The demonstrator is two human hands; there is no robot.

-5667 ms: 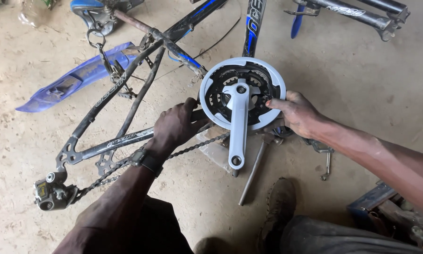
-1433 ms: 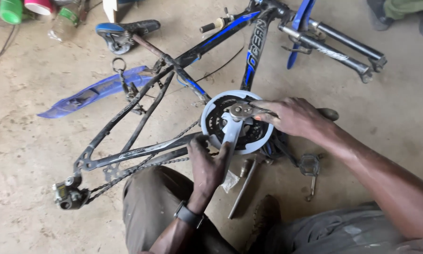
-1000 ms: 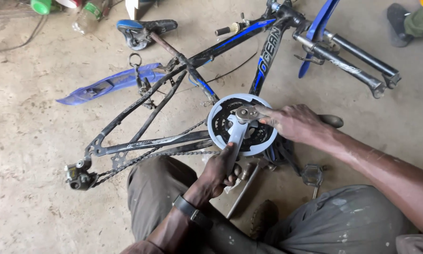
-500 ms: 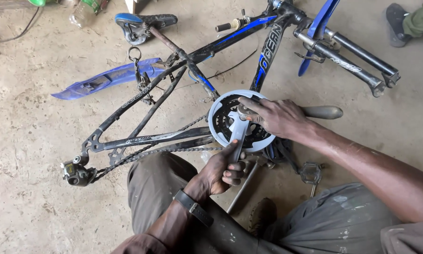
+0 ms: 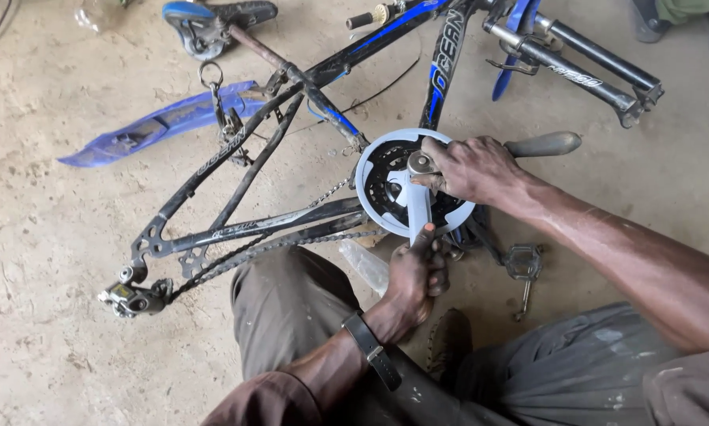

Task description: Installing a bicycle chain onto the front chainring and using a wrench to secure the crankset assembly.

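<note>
On the dusty concrete floor [image 5: 70,331] lies a black and blue bicycle frame [image 5: 291,158] with no wheels, stretched from the far right corner of the view down toward the near left. Near the middle of the floor sits the round pale grey chainring guard [image 5: 386,197] with dark toothed rings inside it, and a pale grey crank arm [image 5: 417,209] points down from its centre toward the person. The right hand [image 5: 473,167] is closed around a tool with a long grey handle [image 5: 544,144], pressed onto the hub of the crank; the tool's head is hidden under the fingers, so its kind is hard to tell. The left hand [image 5: 416,276], with a dark watch strap [image 5: 373,351] on its wrist, is curled tight around the lower end of the crank arm, thumb up along it. A rusty chain [image 5: 268,246] runs from the rings along the frame to a small black gear changer [image 5: 134,296] by the near left side. A long blue plastic mudguard [image 5: 165,126] lies past the frame on the far left, and a blue and black saddle [image 5: 212,16] rests at the far edge. A loose grey pedal [image 5: 524,264] lies on the floor just right of the left hand.
</note>
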